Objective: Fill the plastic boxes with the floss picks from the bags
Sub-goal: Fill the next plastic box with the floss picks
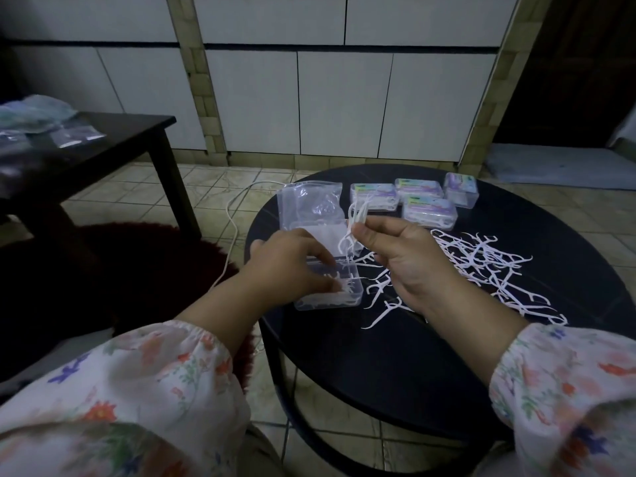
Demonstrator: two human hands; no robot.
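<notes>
Working left to right across the round table. My left hand rests on the open plastic box at 9 o'clock, fingertips pressing picks already inside; whether it grips anything I cannot tell. An emptied bag lies at 11 o'clock. My right hand, just right of the box, pinches a small bundle of floss picks above it. Loose picks sprawl at 3 o'clock; four filled boxes sit at 12 o'clock. Judgement: picks are featherlight, stiff, springy, prone to tangling; best pinched mid-handle, aligned.
</notes>
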